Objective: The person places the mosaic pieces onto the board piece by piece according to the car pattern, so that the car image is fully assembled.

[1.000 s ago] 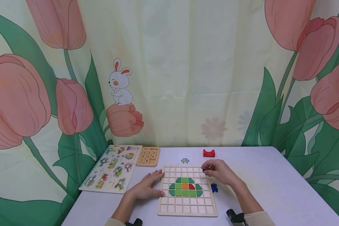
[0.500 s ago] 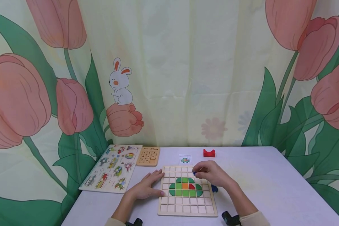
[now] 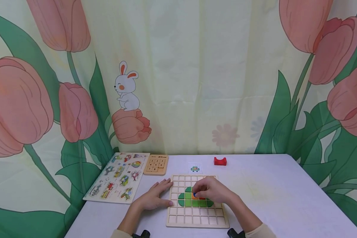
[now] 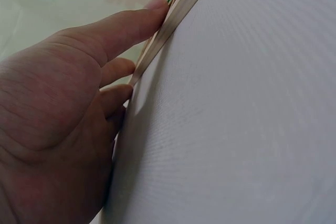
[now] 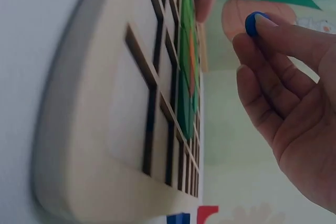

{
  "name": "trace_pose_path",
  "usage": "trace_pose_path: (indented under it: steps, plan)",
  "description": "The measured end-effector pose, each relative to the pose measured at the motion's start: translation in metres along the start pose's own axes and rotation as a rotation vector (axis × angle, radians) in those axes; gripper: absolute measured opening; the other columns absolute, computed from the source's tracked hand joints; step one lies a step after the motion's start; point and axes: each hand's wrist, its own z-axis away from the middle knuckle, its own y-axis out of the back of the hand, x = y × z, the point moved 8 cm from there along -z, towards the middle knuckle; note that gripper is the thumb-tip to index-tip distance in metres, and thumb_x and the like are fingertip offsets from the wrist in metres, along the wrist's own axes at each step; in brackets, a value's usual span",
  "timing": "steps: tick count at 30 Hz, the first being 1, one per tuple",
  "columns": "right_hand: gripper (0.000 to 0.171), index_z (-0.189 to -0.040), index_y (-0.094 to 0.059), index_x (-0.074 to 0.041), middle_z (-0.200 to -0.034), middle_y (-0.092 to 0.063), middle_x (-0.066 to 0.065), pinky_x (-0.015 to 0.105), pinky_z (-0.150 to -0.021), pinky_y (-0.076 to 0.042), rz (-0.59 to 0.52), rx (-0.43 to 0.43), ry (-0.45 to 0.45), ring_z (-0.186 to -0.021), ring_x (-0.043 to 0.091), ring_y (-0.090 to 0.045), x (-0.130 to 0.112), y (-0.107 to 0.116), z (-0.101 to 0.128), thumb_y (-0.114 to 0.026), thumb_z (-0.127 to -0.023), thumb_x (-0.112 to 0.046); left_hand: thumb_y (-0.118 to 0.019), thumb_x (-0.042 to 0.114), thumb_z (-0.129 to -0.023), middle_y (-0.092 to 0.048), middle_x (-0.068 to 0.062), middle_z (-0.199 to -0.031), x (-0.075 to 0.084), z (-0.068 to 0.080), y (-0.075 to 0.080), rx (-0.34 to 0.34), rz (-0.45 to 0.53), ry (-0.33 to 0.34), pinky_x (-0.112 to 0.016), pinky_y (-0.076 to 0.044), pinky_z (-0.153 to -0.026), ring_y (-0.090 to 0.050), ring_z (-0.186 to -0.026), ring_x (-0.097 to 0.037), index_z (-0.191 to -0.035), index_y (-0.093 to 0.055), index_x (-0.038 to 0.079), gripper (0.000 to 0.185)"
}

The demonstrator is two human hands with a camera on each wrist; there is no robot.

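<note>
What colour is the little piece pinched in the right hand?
Blue. The small piece shows best in the right wrist view, at the fingertips of the right hand.

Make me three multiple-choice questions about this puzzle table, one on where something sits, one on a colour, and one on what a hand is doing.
1. Where is the red block?
A. on the grid board
B. on the table beyond the grid board
C. in the left hand

2. What colour is the small piece that the right hand pinches?
A. blue
B. yellow
C. white

3. How does the left hand lie?
A. curled round a piece
B. lifted off the table
C. flat, fingers against the grid board edge

Answers:
1 B, it stands alone near the table's far edge.
2 A, the right wrist view shows blue at the fingertips.
3 C, the left wrist view shows straight fingers on the board's rim.
</note>
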Motion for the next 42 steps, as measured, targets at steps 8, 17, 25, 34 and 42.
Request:
trace_pose_path:
  steps: [8, 17, 25, 34, 42]
  plan:
    - [0.011, -0.098, -0.081, -0.014, -0.088, -0.075, -0.007, 0.019, -0.072, -0.055, 0.045, -0.101, 0.001, -0.076, 0.004, -0.06, -0.003, -0.026, -0.007, -0.078, -0.092, -0.006, -0.078, 0.054, -0.087, -0.026, -0.006, -0.173, 0.001, 0.001, 0.001, -0.003, -0.009, -0.001, -0.06, -0.001, -0.132, -0.015, -0.163, -0.032, -0.161, -0.041, 0.016, 0.091]
    - [0.014, -0.095, -0.083, -0.019, -0.086, -0.073, -0.011, 0.018, -0.075, -0.054, 0.109, -0.177, -0.018, -0.077, 0.002, -0.059, -0.011, -0.042, -0.011, -0.079, -0.09, -0.006, -0.078, 0.054, -0.087, -0.026, -0.005, -0.173, 0.001, 0.001, 0.0, -0.006, -0.004, 0.007, -0.059, -0.001, -0.132, -0.014, -0.163, -0.032, -0.161, -0.041, 0.017, 0.09]
    - [0.014, -0.093, -0.083, -0.02, -0.081, -0.072, -0.013, 0.018, -0.069, -0.053, 0.153, -0.212, -0.015, -0.074, 0.001, -0.057, -0.015, -0.051, -0.014, -0.08, -0.09, -0.007, -0.077, 0.055, -0.087, -0.026, -0.004, -0.173, 0.0, 0.0, 0.0, -0.005, -0.008, 0.001, -0.059, -0.001, -0.132, -0.015, -0.163, -0.032, -0.161, -0.041, 0.018, 0.09]
    - [0.017, -0.087, -0.084, -0.02, -0.078, -0.073, -0.012, 0.017, -0.066, -0.053, 0.169, -0.201, -0.022, -0.072, -0.001, -0.056, -0.016, -0.057, -0.013, -0.082, -0.087, -0.003, -0.078, 0.054, -0.087, -0.026, -0.004, -0.173, -0.001, -0.001, 0.0, 0.0, -0.008, 0.007, -0.059, -0.001, -0.132, -0.015, -0.163, -0.031, -0.16, -0.042, 0.018, 0.09]
    - [0.016, -0.085, -0.084, -0.021, -0.076, -0.072, -0.016, 0.016, -0.066, -0.055, 0.194, -0.187, -0.006, -0.072, -0.003, -0.056, -0.013, -0.059, -0.013, -0.083, -0.086, -0.005, -0.078, 0.054, -0.086, -0.026, -0.005, -0.173, 0.0, -0.001, 0.0, -0.001, -0.005, 0.004, -0.06, -0.001, -0.132, -0.016, -0.163, -0.032, -0.16, -0.042, 0.017, 0.09]
